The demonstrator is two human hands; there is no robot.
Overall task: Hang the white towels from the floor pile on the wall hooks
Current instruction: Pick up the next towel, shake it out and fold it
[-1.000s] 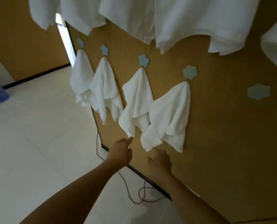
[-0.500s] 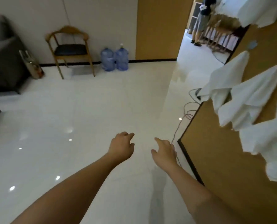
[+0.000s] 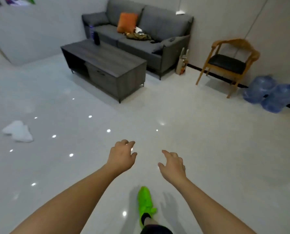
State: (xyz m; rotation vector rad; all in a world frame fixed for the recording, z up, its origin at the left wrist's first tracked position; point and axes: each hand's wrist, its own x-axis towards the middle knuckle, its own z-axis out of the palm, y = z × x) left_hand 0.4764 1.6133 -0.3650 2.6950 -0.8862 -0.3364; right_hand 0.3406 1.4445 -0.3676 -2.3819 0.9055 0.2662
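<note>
The towels (image 3: 18, 131) lie in a small white heap on the glossy floor (image 3: 200, 141), far to the left and well apart from both hands. The heap is soft-edged and blurred, so how many pieces it holds cannot be told.

Both bare arms reach forward over the floor, empty. The left hand (image 3: 122, 157) is released, its fingers (image 3: 130, 143) loosely curled and spread, grasping nothing. The right hand (image 3: 173, 164) is likewise released, fingers (image 3: 165, 152) half bent and apart, with a clear gap of floor between the two hands. Below them, between the forearms, a foot in a bright green shoe (image 3: 145, 202) stands on the tiles (a dark trouser hem shows just above it at the bottom edge).

Farther off, a low grey counter (image 3: 105, 68) stands in front of a grey sofa (image 3: 141, 36), which carries an orange cushion (image 3: 126, 22) and some dark clutter on its seat. To the right of the sofa a wooden chair (image 3: 228, 63) with a black seat stands against the wall, and beside it two blue water jugs (image 3: 271, 93) rest on the floor, blurred.
</note>
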